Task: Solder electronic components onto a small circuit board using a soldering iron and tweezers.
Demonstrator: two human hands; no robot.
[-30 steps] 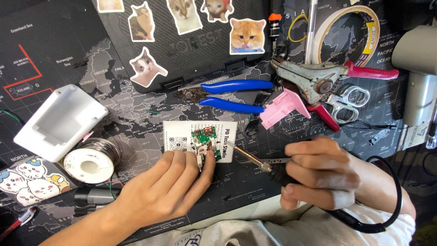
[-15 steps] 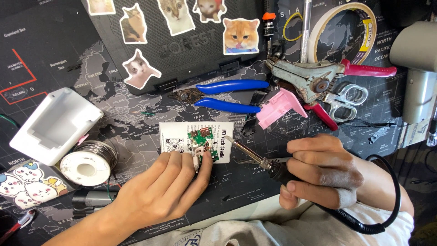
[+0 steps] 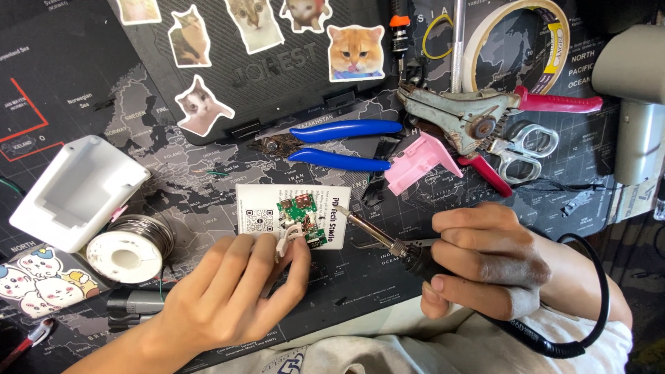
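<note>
Your left hand (image 3: 235,294) is pinching a white wire end (image 3: 282,242) between thumb and fingers, pressing it down at the 6 o'clock edge of the green board (image 3: 299,213). The board is lying on a white card (image 3: 255,216) on the dark mat (image 3: 173,180). Your right hand (image 3: 485,260) is wrapping closed around the soldering iron (image 3: 388,242), its tip pointing toward 10 o'clock and hovering just beside the board's 3 o'clock edge, apart from it as far as I can tell.

Your fingertips are sitting very near where that tip is aiming, so a small slip is likely burning them or melting the wire's insulation. The card under the board is loose, so pressure from either hand could be sliding the board off line and bridging pads. The iron's cord (image 3: 575,332) is looping over your right wrist, and a tug there could be jerking the tip.

Farther out, the solder spool (image 3: 128,253) is resting at 9 o'clock near a white case (image 3: 76,190). The blue pliers (image 3: 339,145) are lying at 12 o'clock, with a pink part (image 3: 419,163), strippers (image 3: 485,118) and scissors (image 3: 523,149) crowding 1 o'clock, all within reach of a swinging hot iron.
</note>
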